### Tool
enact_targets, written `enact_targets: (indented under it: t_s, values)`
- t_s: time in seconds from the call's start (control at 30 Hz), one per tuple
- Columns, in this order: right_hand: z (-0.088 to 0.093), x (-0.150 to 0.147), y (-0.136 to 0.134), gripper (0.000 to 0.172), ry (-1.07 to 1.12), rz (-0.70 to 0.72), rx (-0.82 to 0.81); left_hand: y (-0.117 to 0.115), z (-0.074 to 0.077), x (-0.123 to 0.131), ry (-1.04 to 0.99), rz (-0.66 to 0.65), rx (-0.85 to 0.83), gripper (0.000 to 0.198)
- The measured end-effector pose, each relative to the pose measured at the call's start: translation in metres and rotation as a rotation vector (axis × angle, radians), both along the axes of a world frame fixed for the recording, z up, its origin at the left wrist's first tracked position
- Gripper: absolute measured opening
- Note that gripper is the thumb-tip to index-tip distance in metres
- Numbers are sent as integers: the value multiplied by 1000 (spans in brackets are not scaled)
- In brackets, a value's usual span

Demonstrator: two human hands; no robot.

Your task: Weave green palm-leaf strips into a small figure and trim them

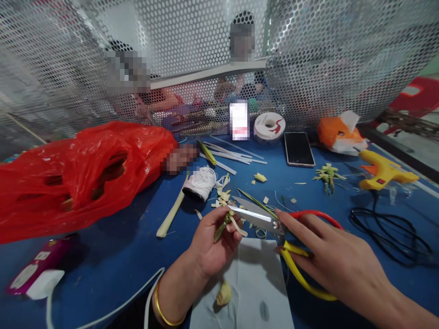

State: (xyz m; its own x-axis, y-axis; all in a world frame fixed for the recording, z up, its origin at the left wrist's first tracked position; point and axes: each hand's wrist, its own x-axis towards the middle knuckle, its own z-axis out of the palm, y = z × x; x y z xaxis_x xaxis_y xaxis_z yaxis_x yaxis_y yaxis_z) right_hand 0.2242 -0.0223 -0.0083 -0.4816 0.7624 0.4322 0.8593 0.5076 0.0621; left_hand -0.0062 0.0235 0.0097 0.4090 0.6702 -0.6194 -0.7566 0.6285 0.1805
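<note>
Between the fingertips of my left hand [217,240] is a small green and pale plant piece [222,228], with a pale strip hanging from it. My right hand [325,251] grips scissors [255,217] that have one red and one yellow handle. The scissor blades are parted, and the lower one touches the plant piece near my left fingertips. Pale scraps [224,197] lie just behind my left hand. Below both hands a white sheet [262,278] bears a yellowish bud-like piece [223,293].
Red plastic bag [137,137] at left; white thread spool [200,183] and pale stalk [173,212] nearby. Behind are white strips [226,153], a lit phone [239,121], ribbon roll [269,126] and dark phone [299,149]. At right, a yellow glue gun [380,171] and black cable [384,228]. People sit behind the perforated screen.
</note>
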Motion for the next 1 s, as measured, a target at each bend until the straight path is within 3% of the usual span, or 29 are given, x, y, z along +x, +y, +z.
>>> enact_targets:
  t_s: [0.57,1.0]
  values:
    - [2,2,3,44,25,72,-26,1,-7,-4,-29,-84,59,8]
    - [4,0,4,49,-56,21,74,1,-5,-2,31,-66,11,31]
